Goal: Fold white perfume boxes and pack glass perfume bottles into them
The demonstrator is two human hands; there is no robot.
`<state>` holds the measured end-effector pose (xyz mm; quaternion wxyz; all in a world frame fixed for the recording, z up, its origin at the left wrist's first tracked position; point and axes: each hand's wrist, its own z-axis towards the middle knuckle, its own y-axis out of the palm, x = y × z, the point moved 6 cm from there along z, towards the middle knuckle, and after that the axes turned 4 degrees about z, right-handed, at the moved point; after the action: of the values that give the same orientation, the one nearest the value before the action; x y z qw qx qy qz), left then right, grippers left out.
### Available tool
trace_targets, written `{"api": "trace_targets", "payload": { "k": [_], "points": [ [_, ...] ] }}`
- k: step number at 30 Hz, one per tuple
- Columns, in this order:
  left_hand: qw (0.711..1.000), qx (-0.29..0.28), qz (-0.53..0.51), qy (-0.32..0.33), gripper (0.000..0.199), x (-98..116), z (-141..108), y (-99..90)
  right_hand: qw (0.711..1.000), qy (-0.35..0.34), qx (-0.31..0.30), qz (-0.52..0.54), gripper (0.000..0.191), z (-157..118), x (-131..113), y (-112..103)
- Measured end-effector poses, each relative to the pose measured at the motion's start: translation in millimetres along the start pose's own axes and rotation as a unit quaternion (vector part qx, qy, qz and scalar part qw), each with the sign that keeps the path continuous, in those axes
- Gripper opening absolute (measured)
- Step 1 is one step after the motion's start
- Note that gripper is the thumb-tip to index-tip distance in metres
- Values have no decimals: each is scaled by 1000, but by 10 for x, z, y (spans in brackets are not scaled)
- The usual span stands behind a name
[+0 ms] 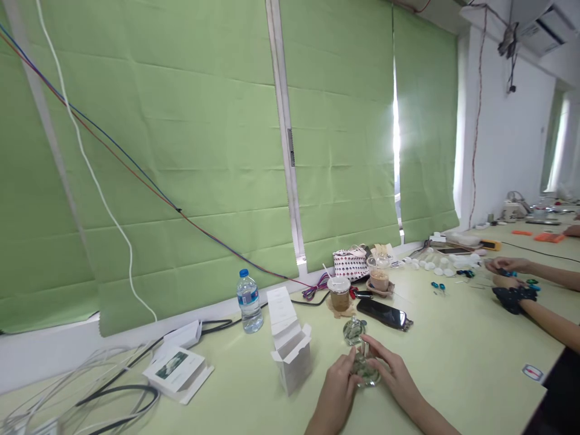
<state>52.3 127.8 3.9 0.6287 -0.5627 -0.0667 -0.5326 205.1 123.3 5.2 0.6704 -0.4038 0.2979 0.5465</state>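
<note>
My left hand (336, 386) and my right hand (393, 370) close round a small round bottle of clear greenish glass (366, 370), which stands on or just above the table. The left fingers grip its left side. My right thumb lies along its right side, and the right fingers reach its narrow neck at the top. Just behind it is a second, similar glass piece (353, 331), which neither hand touches. To the left of my hands stands an open white carton (294, 365) with its flaps up.
A water bottle (249, 305), an iced drink cup (339, 294) and a black phone (382, 314) stand or lie behind. Flattened white packaging (177, 371) and loose cables (120, 393) are at left. At right, a co-worker's hands (507, 275) handle small blue parts.
</note>
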Motion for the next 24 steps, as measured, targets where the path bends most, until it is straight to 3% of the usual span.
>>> {"api": "trace_targets", "payload": {
  "k": [9,12,18,21,24],
  "points": [
    [1000,2,6,-21,58,-35,13,-19,994,-69,-54,-63,48,-63,-168,60],
    [999,33,12,-6,60,16,-20,-48,991,-81,-65,-81,48,-80,-215,95],
    [976,187,101,49,38,8,-433,-164,988,-107,-44,-106,45,-142,-257,115],
    [937,323,124,50,28,-67,-716,-384,985,-137,-8,-103,40,-103,-279,105],
    [877,465,120,8,31,-126,-909,-753,982,-143,77,-91,38,64,-391,70]
  ]
}}
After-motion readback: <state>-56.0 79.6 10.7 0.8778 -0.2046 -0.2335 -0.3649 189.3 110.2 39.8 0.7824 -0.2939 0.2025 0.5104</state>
